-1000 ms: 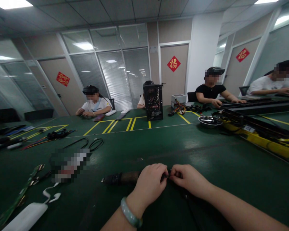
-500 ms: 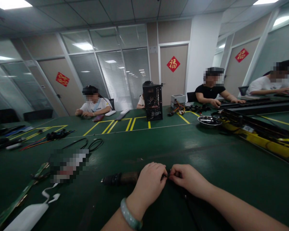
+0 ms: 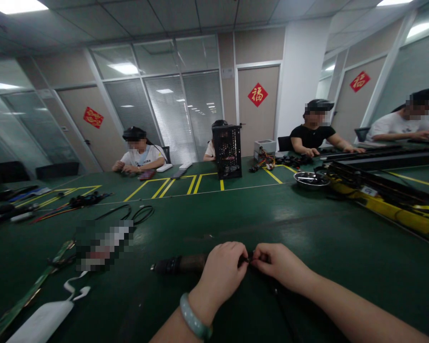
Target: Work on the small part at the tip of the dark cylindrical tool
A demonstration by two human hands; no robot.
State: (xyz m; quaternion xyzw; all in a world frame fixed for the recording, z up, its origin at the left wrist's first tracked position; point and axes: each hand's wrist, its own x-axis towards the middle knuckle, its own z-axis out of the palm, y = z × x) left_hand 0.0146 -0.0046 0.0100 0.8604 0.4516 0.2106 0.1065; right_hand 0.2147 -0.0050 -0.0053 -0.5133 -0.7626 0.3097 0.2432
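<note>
A dark cylindrical tool that looks like an electric screwdriver [image 3: 191, 263] lies on the green table, its metal tip pointing left. My left hand [image 3: 223, 271], with a pale green bangle at the wrist, is closed over its rear end. Close beside it, my right hand [image 3: 280, 267] is closed in a pinch. The fingertips of both hands almost meet around a small dark piece, mostly hidden by the fingers. A thin black cord [image 3: 282, 305] runs along the table beneath my right hand toward the near edge.
At left lie a green circuit board [image 3: 32, 290], a white flat case [image 3: 43, 321] and black cable loops [image 3: 143, 214]. Farther off stand a black computer case [image 3: 229, 152] and a metal bowl [image 3: 311, 179]. A yellow-and-black assembly [image 3: 396, 200] lies at right. Several people sit across the table.
Both hands stay at the tool's rear end with almost the same grip. The whole view has shifted very slightly.
</note>
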